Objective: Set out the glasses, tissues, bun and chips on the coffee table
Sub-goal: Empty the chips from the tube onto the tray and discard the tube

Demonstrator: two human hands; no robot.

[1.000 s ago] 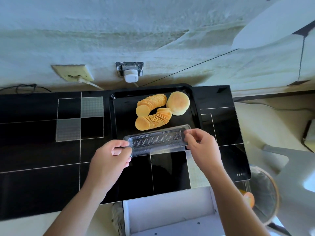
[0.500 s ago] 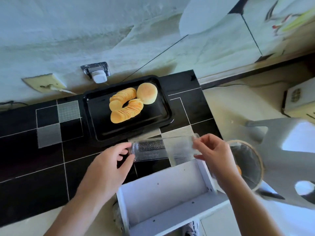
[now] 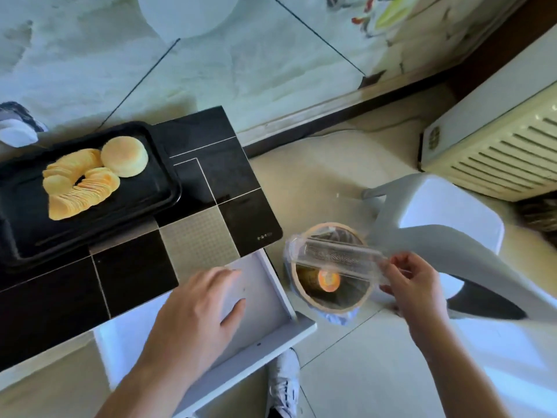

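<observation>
A curved row of chips (image 3: 79,184) and a round bun (image 3: 124,156) lie on a black tray (image 3: 156,188) at the left of the black coffee table (image 3: 211,164). My right hand (image 3: 413,285) grips one end of an empty clear plastic chip tray (image 3: 334,257), holding it over a round waste bin (image 3: 331,300) on the floor right of the table. My left hand (image 3: 196,315) hovers with spread fingers above an open white drawer (image 3: 265,297) at the table's front edge. No glasses or tissues are in view.
A grey plastic stool (image 3: 437,224) stands just right of the bin. A cream heater (image 3: 494,152) sits by the wall at the far right. My white shoe (image 3: 283,384) shows on the tiled floor below the drawer.
My left hand has let go of the clear chip tray. My right hand has carried it rightward off the table to over the bin. My view has swung right.
</observation>
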